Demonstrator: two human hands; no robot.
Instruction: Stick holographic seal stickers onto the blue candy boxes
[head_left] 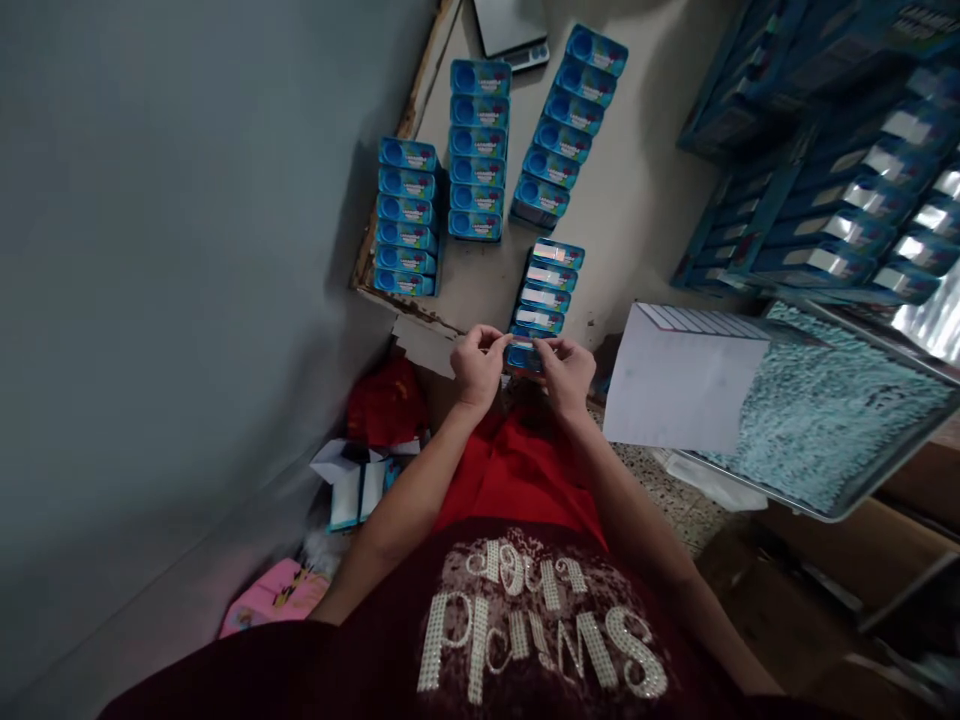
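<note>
My left hand (480,370) and my right hand (566,372) meet at the near end of a row of blue boxes (541,298) by the table's front edge. A thin, pale, shiny strip (523,344) is pinched between the fingertips of both hands, over the nearest blue box (523,358). The boxes farther up this row carry similar pale strips on their tops. Three more rows of blue boxes stand beyond, at the left (406,210), middle (478,143) and right (574,125).
A scale (525,55) sits at the table's back. Stacked blue boxes (840,200) fill the right side. A metal tray (840,515) holds pale blue pieces, partly under white sheets (682,380). A wall (187,250) borders the left.
</note>
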